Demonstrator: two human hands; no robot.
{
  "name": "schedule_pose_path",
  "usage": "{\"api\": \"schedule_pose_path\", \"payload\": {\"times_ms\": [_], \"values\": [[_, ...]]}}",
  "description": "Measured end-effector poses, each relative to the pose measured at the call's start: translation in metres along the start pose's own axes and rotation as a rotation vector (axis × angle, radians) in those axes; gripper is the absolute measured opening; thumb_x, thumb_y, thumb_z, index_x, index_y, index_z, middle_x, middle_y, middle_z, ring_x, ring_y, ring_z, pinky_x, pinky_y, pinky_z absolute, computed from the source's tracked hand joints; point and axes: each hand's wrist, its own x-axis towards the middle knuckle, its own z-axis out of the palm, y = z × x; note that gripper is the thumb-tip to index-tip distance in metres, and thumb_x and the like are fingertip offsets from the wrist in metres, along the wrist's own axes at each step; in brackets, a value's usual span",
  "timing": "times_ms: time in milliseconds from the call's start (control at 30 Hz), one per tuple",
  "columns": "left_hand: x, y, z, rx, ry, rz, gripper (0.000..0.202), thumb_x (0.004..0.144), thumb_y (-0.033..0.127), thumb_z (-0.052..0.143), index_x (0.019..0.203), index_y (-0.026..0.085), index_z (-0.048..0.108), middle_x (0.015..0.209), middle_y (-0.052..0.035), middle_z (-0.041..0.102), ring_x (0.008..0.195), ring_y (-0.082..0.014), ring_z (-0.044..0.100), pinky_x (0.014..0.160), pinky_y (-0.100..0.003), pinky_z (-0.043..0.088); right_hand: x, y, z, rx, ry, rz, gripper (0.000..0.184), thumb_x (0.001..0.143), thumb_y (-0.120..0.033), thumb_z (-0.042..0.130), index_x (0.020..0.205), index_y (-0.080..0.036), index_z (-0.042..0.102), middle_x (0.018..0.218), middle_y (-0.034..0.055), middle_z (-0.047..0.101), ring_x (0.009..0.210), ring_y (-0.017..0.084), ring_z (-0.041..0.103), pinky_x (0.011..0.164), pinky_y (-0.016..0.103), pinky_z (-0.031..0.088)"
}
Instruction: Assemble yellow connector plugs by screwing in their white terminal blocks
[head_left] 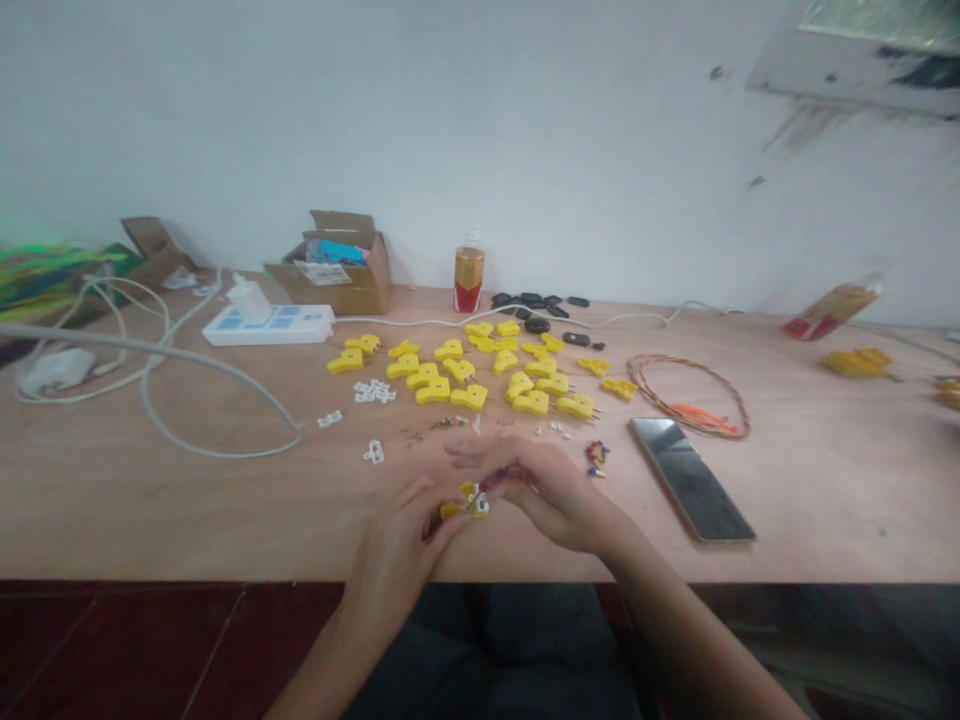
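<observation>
Your left hand (pixel 397 545) and right hand (pixel 547 495) are together, their fingers pinching a small yellow plug housing (pixel 463 503) above the plywood table (pixel 187 510). Ahead of them lie many more yellow plug housings (pixel 465 396); to the right, a smartphone (pixel 691 480) lies beside a coil of twisted wire (pixel 688 396).
</observation>
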Motion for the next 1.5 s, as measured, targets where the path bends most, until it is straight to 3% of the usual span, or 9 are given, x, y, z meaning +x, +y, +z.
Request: {"api": "schedule_pose_path", "payload": {"times_ms": [100, 333, 500, 700, 833, 967, 1100, 1367, 1500], "values": [[-0.001, -0.001, 0.002, 0.014, -0.006, 0.005, 0.012, 0.094, 0.021, 0.072, 0.101, 0.026, 0.081, 0.079, 0.0027, 0.065, 0.062, -0.0151, 0.061, 0.060, -0.025, 0.049, 0.001, -0.004, 0.004, 0.043, -0.020, -0.038, 0.031, 0.100, -0.004, 0.057, 0.116, -0.025, 0.072, 0.111, 0.0053, 0.081, 0.105, 0.018, 0.078, 0.089, 0.030, 0.063], [-0.003, -0.001, 0.002, 0.018, 0.029, 0.060, 0.017, 0.096, 0.020, 0.067, 0.095, 0.026, 0.082, 0.077, 0.0018, 0.065, 0.063, -0.0147, 0.064, 0.058, -0.023, 0.050, -0.017, -0.022, 0.062, -0.185, 0.424, 0.012, 0.042, 0.100, -0.005, 0.058, 0.130, -0.032, 0.070, 0.113, 0.0017, 0.081, 0.102, 0.016, 0.078, 0.089, 0.025, 0.064], [-0.005, 0.002, 0.002, 0.052, 0.032, 0.139, 0.022, 0.103, 0.025, 0.061, 0.095, 0.025, 0.081, 0.082, -0.0003, 0.070, 0.071, -0.0149, 0.070, 0.066, -0.022, 0.056, -0.026, -0.016, 0.026, -0.279, 0.568, 0.283, 0.026, 0.103, -0.026, 0.064, 0.128, -0.029, 0.066, 0.112, 0.0042, 0.080, 0.079, 0.016, 0.078, 0.063, 0.025, 0.064], [-0.005, 0.001, 0.002, 0.158, 0.028, 0.251, 0.039, 0.111, 0.028, 0.045, 0.097, 0.028, 0.081, 0.084, -0.0009, 0.070, 0.073, -0.0146, 0.071, 0.069, -0.022, 0.059, -0.025, 0.015, 0.002, -0.853, 0.138, 0.536, 0.009, 0.103, -0.021, 0.063, 0.101, -0.019, 0.071, 0.103, 0.0109, 0.074, 0.091, 0.024, 0.073, 0.078, 0.034, 0.059], [-0.005, -0.001, 0.002, 0.166, 0.035, 0.268, 0.040, 0.113, 0.031, 0.043, 0.100, 0.028, 0.080, 0.088, -0.0008, 0.071, 0.076, -0.0145, 0.074, 0.072, -0.021, 0.061, -0.028, 0.017, -0.003, -0.884, 0.075, 0.563, 0.018, 0.106, -0.022, 0.057, 0.110, -0.020, 0.074, 0.114, 0.0123, 0.073, 0.088, 0.022, 0.073, 0.073, 0.031, 0.056], [-0.006, -0.006, 0.004, 0.204, 0.041, 0.272, 0.040, 0.114, 0.035, 0.043, 0.103, 0.029, 0.081, 0.090, -0.0014, 0.073, 0.079, -0.0157, 0.075, 0.077, -0.023, 0.062, -0.040, 0.016, -0.037, -1.001, 0.076, 0.617, 0.025, 0.105, -0.021, 0.059, 0.124, -0.024, 0.075, 0.123, 0.0120, 0.075, 0.095, 0.024, 0.075, 0.072, 0.032, 0.056], [-0.009, -0.011, 0.006, 0.245, -0.009, 0.269, 0.042, 0.114, 0.031, 0.040, 0.109, 0.028, 0.081, 0.096, -0.0036, 0.076, 0.088, -0.0181, 0.076, 0.085, -0.026, 0.062, -0.048, 0.027, -0.064, -1.158, 0.065, 0.735, 0.025, 0.105, -0.020, 0.057, 0.116, -0.026, 0.079, 0.124, 0.0109, 0.074, 0.088, 0.024, 0.075, 0.061, 0.030, 0.050], [-0.005, -0.001, 0.003, 0.140, 0.034, 0.191, 0.025, 0.110, 0.034, 0.053, 0.107, 0.026, 0.076, 0.097, -0.0019, 0.082, 0.087, -0.0199, 0.079, 0.081, -0.027, 0.064, -0.048, 0.035, -0.062, -1.103, 0.023, 0.656, 0.020, 0.103, -0.019, 0.058, 0.105, -0.021, 0.078, 0.111, 0.0116, 0.078, 0.087, 0.023, 0.074, 0.070, 0.031, 0.053], [-0.003, -0.004, 0.001, 0.058, 0.000, 0.137, 0.021, 0.107, 0.026, 0.055, 0.110, 0.029, 0.076, 0.104, 0.0009, 0.085, 0.091, -0.0204, 0.081, 0.085, -0.030, 0.065, -0.043, 0.024, -0.051, -0.725, 0.048, 0.504, 0.014, 0.098, -0.021, 0.065, 0.107, -0.022, 0.076, 0.088, 0.0029, 0.078, 0.068, 0.017, 0.070, 0.062, 0.027, 0.053]]}}
